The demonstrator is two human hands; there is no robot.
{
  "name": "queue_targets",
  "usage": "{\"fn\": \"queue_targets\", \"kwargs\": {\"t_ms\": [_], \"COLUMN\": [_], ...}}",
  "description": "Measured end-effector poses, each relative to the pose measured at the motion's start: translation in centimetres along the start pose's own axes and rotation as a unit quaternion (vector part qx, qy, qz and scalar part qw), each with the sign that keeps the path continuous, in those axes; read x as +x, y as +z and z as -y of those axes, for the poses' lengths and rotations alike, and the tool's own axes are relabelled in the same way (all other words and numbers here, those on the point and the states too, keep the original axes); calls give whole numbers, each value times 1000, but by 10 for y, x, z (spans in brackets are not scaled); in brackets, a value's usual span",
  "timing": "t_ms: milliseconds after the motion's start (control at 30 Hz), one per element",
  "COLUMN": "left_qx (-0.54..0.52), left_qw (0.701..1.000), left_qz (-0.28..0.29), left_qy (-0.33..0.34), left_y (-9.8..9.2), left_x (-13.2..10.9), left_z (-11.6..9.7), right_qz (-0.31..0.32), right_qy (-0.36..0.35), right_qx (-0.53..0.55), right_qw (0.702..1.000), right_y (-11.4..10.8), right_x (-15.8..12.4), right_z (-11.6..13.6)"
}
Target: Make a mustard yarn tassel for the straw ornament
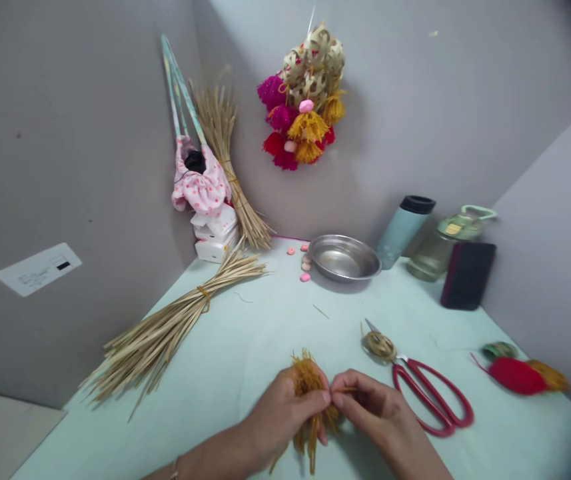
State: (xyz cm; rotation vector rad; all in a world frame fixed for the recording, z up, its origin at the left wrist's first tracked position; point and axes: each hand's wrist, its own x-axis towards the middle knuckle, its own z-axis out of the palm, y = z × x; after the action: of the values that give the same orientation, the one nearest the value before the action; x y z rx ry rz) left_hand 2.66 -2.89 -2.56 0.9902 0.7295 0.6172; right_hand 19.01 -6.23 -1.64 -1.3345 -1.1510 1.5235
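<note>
Left hand (285, 407): fingers curled closed around a mustard yarn bundle (305, 373), loose ends showing above and below the grip; the bundle's middle is covered by fingers and thumb. Right hand (380, 407): just beside the left, thumb and forefinger pinched together on a thin mustard strand (348, 389), whose full run is hidden; whether the two hands' tips touch cannot be told. Both forearms are cut off at the lower edge, as is part of a bracelet (174, 469) on the left wrist. Scissors (446, 427), red-handled: just right of the right hand, blades partly covered by a coil of straw (380, 346). Red yarn (518, 375): farther right of that hand, blurred, with mustard yarn behind its end. Tied straw bundle (165, 333): lying left of the left hand, well apart. Metal bowl (345, 272): beyond both hands, pink pieces (306, 277) at its left. Dark phone (468, 277): beyond the right hand, upright, hiding part of a green-lidded bottle (428, 260).
</note>
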Motion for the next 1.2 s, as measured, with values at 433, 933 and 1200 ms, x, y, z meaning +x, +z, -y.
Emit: {"fn": "queue_targets", "kwargs": {"t_ms": [433,933,1200], "left_qx": [9,-36,-28], "left_qw": [1000,999,999], "left_qz": [-22,-30,-11], "left_qy": [-15,-21,-14], "left_y": [3,4,3], "left_x": [-1,-2,-3], "left_z": [-2,-3,-3], "right_qz": [6,42,18], "right_qy": [-25,-29,-25], "right_qx": [36,64,48], "right_qw": [999,997,998], "right_y": [8,14,9], "right_x": [1,-2,-2], "right_z": [-5,2,-1]}}
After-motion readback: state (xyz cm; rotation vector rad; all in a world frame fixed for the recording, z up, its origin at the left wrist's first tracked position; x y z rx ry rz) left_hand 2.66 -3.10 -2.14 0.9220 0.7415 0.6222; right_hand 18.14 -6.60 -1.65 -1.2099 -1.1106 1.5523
